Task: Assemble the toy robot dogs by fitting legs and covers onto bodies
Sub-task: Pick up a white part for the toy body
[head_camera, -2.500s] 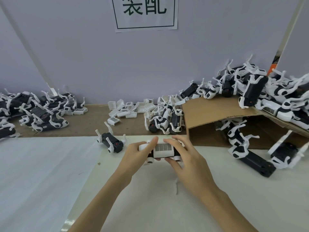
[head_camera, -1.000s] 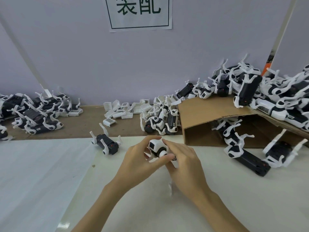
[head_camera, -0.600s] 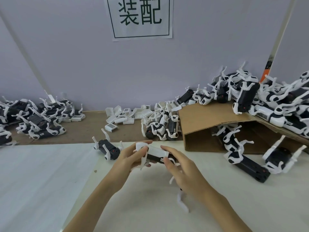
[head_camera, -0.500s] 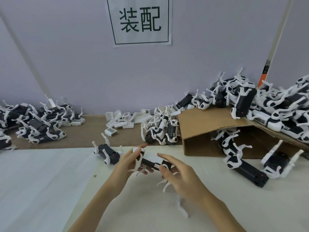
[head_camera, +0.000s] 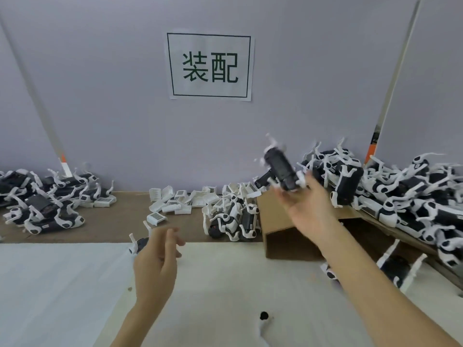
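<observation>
My right hand [head_camera: 309, 209] is raised over the cardboard box, and its fingertips and thumb pinch the lower end of a black toy robot dog [head_camera: 279, 166] with white legs. The dog is tilted and blurred in the air, next to the big heap of dogs [head_camera: 406, 196] on the right. My left hand [head_camera: 157, 256] hovers over the white table with loosely curled fingers and holds nothing. Just behind it lies a black dog body [head_camera: 137, 244], partly hidden by the hand. A heap of white covers [head_camera: 175, 200] lies at the back middle.
A cardboard box [head_camera: 280, 221] lies on its side, right of centre, with dogs on top and under it. Smaller heaps of dogs sit at the centre [head_camera: 233, 219] and far left [head_camera: 42, 204]. A loose white leg [head_camera: 263, 326] lies near me.
Both hands held the dog low over the table. My left hand has let go, and my right hand has swung the dog up and to the right. The camera has tilted up.
</observation>
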### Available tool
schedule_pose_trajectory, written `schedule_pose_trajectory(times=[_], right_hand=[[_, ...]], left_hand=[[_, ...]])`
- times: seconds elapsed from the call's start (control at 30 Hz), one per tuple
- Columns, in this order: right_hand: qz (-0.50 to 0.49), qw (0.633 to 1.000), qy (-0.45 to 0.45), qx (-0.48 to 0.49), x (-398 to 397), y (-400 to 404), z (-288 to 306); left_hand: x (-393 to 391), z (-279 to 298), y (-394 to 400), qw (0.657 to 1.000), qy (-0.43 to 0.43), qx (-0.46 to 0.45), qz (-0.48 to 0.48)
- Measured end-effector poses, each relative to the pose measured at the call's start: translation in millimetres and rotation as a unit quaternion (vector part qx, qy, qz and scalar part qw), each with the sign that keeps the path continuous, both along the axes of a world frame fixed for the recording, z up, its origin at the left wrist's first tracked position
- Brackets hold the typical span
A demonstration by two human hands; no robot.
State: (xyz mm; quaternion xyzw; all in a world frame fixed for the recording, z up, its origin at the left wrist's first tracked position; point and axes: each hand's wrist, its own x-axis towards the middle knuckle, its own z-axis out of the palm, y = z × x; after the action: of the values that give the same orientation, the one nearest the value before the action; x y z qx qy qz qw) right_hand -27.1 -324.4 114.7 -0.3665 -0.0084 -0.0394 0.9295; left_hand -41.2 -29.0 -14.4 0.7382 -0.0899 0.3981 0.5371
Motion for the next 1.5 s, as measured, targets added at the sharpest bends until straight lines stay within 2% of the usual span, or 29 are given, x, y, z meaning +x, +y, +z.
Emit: schedule_pose_trajectory(times=[0.07,0.1,0.2,0.27,0.37,0.5,0.63,0.77,0.87,0.97,1.03,1.13,1.27,1.33,1.4,1.5], right_hand=[[-0.002,0.989,-0.012,0.15,10,-21,29],[0.028,0.986,-0.012,0.161,12,-24,33],[0.115,0.993,0.003,0.034,6,-11,3],[0.162,0.986,0.013,-0.029,-3,6,-35],[0.17,0.982,0.083,-0.016,-20,30,-89],[0.138,0.978,0.15,0.043,-33,51,-133],[0.113,0.978,0.173,0.03,-36,58,-138],[0.119,0.979,0.165,-0.003,-38,62,-135],[0.108,0.982,0.154,-0.026,-38,65,-134],[0.146,0.981,0.124,-0.04,-42,68,-130],[0.181,0.979,0.09,-0.039,-45,68,-129],[0.16,0.983,0.068,-0.053,-44,68,-130],[0.077,0.994,0.066,-0.044,-41,76,-135],[0.057,0.995,0.054,-0.061,-40,75,-136],[0.056,0.994,0.047,-0.081,-41,74,-134],[0.059,0.992,0.037,-0.109,-42,72,-132]], left_hand=[[6,0,14,0.983,-0.024,0.113,0.139],[10,-3,20,0.966,-0.013,0.17,0.196],[19,-16,32,0.908,0.115,0.28,0.29],[18,-19,35,0.89,0.23,0.29,0.268],[21,-23,39,0.9,0.285,0.261,0.201],[24,-26,42,0.944,0.241,0.181,0.131],[23,-21,34,0.963,0.221,0.136,0.067],[14,-9,11,0.975,0.206,0.056,-0.061],[6,0,-4,0.951,0.24,-0.007,-0.196],[0,1,-13,0.897,0.265,-0.074,-0.347],[-6,4,-20,0.863,0.28,-0.131,-0.398],[-2,4,-24,0.856,0.271,-0.19,-0.397],[3,4,-22,0.839,0.3,-0.28,-0.356],[-1,4,-25,0.849,0.324,-0.227,-0.349],[-4,0,-29,0.878,0.323,-0.149,-0.321],[-6,-1,-33,0.907,0.305,-0.101,-0.271]])
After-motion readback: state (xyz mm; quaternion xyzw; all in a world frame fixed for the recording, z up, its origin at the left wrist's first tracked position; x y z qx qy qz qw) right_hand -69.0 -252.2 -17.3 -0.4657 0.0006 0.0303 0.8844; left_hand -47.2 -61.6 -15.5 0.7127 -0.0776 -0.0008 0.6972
